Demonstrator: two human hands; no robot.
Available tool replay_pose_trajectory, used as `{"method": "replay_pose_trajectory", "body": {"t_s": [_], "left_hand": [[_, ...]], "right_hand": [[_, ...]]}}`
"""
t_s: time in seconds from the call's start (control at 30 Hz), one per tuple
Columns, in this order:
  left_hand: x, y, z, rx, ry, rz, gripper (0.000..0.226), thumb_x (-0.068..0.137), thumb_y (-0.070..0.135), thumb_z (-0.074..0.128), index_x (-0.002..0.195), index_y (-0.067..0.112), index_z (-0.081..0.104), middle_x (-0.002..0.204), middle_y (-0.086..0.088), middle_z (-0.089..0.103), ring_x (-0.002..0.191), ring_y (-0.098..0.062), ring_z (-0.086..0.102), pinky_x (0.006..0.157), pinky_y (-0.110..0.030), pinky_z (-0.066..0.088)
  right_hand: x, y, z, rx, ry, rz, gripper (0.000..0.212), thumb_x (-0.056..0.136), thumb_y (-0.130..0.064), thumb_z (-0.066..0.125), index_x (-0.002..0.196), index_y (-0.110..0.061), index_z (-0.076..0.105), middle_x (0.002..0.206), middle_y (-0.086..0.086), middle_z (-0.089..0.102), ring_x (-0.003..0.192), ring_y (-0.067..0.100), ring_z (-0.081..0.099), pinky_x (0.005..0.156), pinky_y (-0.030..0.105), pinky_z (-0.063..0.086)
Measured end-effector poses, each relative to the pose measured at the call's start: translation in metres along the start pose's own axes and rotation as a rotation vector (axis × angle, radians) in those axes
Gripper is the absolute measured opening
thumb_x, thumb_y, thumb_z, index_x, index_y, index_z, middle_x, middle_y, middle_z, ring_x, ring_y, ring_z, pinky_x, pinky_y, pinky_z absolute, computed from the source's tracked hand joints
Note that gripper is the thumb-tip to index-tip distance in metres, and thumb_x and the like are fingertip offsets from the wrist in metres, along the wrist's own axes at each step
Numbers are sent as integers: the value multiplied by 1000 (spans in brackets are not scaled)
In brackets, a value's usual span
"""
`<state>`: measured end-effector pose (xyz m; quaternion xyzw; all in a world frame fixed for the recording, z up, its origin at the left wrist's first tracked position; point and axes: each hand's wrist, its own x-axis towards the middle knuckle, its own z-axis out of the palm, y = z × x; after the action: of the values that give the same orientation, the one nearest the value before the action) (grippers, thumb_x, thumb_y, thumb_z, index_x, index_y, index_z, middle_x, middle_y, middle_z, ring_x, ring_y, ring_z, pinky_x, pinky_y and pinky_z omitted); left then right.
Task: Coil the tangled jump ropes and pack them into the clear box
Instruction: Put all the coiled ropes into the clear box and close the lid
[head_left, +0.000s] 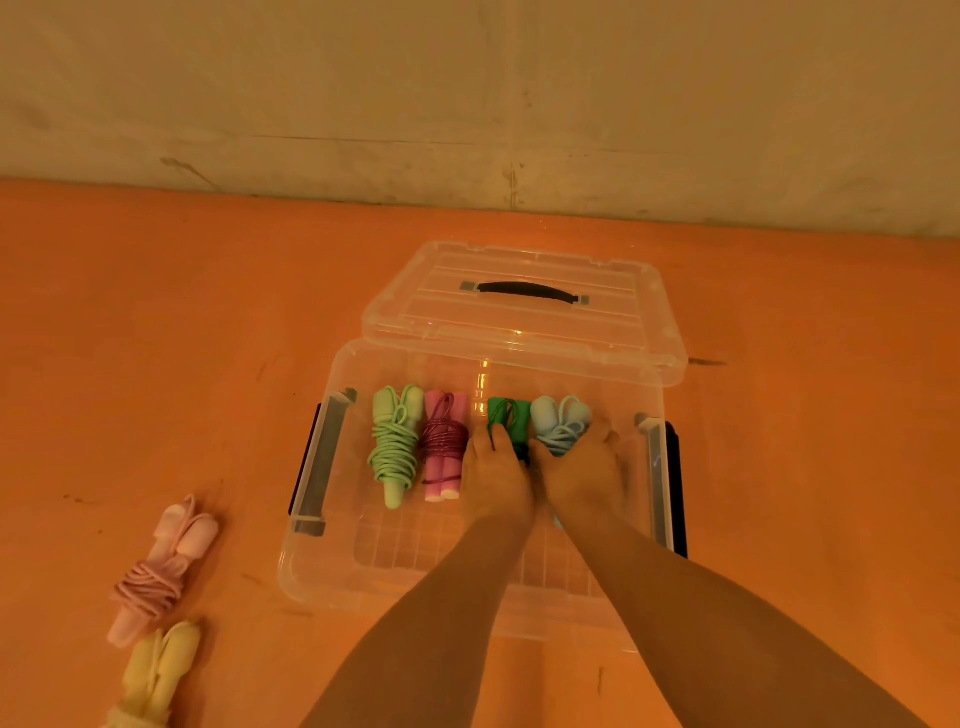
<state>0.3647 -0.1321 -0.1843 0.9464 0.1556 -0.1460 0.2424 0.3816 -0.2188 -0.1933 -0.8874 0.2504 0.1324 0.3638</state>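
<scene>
If the hands pull out carelessly, the cord of the dark green rope (511, 415) or the light blue rope (560, 423) may catch and loosen, spoiling the row inside the clear box (311, 566). The left hand (496, 480) rests on the green one and the right hand (582, 475) on the blue one; how tight each grip is, I cannot tell. Left of the box, a pink rope (156, 571) and a yellow rope (158, 670) wait on the orange surface.

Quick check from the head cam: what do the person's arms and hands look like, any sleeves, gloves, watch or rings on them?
Both forearms come in bare from the bottom edge, with no sleeve in view. The left hand and the right hand are bare: no gloves, and no watch or band at either wrist. No ring shows, though the fingertips are partly hidden among the ropes.
</scene>
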Motion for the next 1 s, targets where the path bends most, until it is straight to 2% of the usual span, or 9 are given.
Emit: {"method": "replay_pose_trajectory", "body": {"t_s": [0.17,0.27,0.33,0.4,0.47,0.5,0.67,0.83,1.0], "left_hand": [[-7,-11,-6,23,-30,95,56,98,21,42,149,10,19,157,-9,15,143,-23,15,115,-29,14],[-16,-18,-11,28,-53,185,57,97,18,44,149,9,21,156,-8,18,144,-22,15,116,-28,15],[-19,-24,-22,42,-56,260,57,96,16,45,148,7,24,154,-9,22,143,-22,19,115,-28,15],[-24,-29,-39,47,-50,324,53,95,16,45,144,3,32,149,-14,32,138,-28,31,112,-34,25],[-32,-39,-54,3,26,354,46,90,20,43,129,-3,51,131,-21,53,118,-36,53,97,-41,46],[-39,-47,-61,-46,67,350,44,88,21,43,122,-3,58,122,-21,59,108,-37,60,89,-42,51],[-84,-112,-109,-70,218,443,33,90,20,45,121,10,53,120,-11,57,108,-24,52,85,-35,48],[-120,-185,-149,58,273,325,35,91,29,39,113,10,59,113,-8,61,98,-26,59,81,-30,45],[-145,-239,-170,176,201,221,41,95,33,50,129,11,53,128,-10,55,111,-31,55,89,-41,47]], "right_hand": [[0,-5,3,-34,-15,25,98,77,-45,73,147,-9,15,144,16,32,123,37,43,94,45,45],[4,-6,-8,-174,-66,5,99,74,-57,70,143,-6,21,139,15,38,120,35,47,91,43,47],[7,-8,-18,-295,-94,-50,90,80,-57,64,141,-4,25,139,16,39,122,35,45,92,42,44],[6,-11,-27,-383,-94,-102,80,86,-53,58,139,-2,27,139,17,39,123,36,43,92,41,41],[1,-13,-34,-435,-57,-143,73,90,-48,55,138,0,28,138,20,39,122,37,43,91,42,41],[-2,-14,-35,-451,-32,-160,71,91,-46,54,137,1,29,137,21,39,121,39,43,90,43,41],[-37,-39,-27,-445,19,-242,61,93,-37,53,135,4,35,133,26,42,118,43,46,91,46,40],[-91,-85,-2,-469,-35,-517,50,94,-38,51,130,-5,42,129,20,46,113,37,48,80,44,47],[-155,-126,30,-538,-152,-809,44,94,-34,50,132,-12,42,132,11,44,114,32,49,79,41,47]]}}
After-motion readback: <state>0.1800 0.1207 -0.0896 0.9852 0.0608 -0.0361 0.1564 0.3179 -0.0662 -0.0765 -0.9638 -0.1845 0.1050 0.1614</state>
